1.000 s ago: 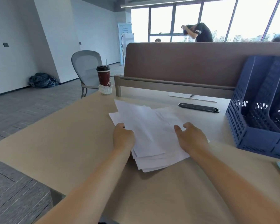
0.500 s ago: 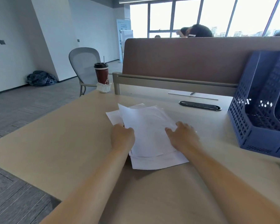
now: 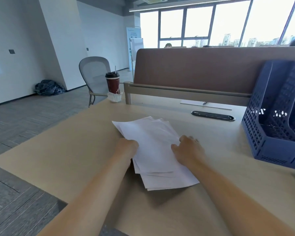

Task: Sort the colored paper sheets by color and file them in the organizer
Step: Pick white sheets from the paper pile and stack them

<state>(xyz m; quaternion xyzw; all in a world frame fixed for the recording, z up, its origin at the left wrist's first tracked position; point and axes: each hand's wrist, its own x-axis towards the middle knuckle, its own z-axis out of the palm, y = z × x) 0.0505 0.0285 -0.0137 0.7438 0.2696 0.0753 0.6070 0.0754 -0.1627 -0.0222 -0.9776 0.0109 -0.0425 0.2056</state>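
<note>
Now tidier than a second ago: paper stack drawn from a loose fan into a narrower pile, centre of frame on the desk. Left hand curled on its left edge, right hand curled over the right edge, both gripping. Probably squaring up before sorting, with filing not yet begun. Blue organizer at right of frame, apart from the stack. Top sheets reading white, no colours showing. Red cup upper left of centre, logo unreadable. Banner at the back, text too small.
</note>
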